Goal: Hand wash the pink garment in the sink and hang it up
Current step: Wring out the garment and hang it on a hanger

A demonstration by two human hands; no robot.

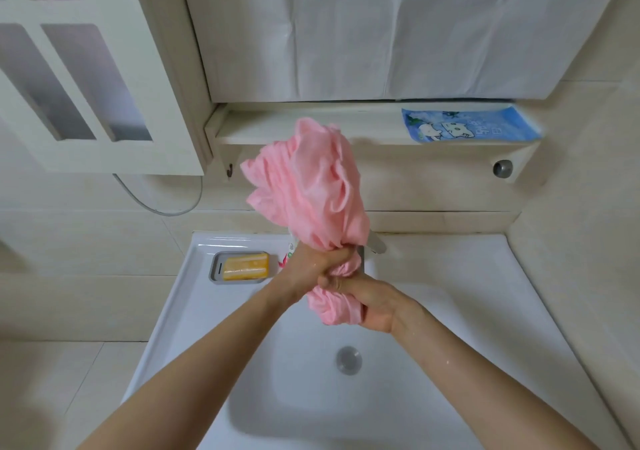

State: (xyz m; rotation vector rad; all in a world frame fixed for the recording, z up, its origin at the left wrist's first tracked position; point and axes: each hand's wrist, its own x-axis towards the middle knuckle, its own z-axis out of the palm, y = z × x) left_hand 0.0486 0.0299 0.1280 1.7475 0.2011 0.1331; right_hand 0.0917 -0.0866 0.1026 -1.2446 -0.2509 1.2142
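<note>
**2 hands clamped on a pink garment [311, 189] above the sink [450, 311]**

The pink garment is held in the air above the sink, over the back half of the basin and in front of the tap [375, 241]. It is gripped at its narrowed, twisted lower part by both hands, which are set directly against each other. The left hand [311, 262] is closed around the cloth on the upper side, with the fingers curled tight. The right hand [367, 300] is wrapped around it just below, nearer the front of the sink, and a short pink tail is seen hanging under the fist. Above the hands, the rest of the garment is bunched into a loose, upright mass. Water drops are seen on both wrists. The drain [348, 360] is seen in the bottom of the sink, below the hands. On the sink's back left ledge, 1 yellow bar of soap [246, 267] is laid in a grey dish [216, 269]. On the shelf [294, 130] above the sink's back edge, toward the right, 1 blue printed packet [467, 125] is laid flat.
</note>
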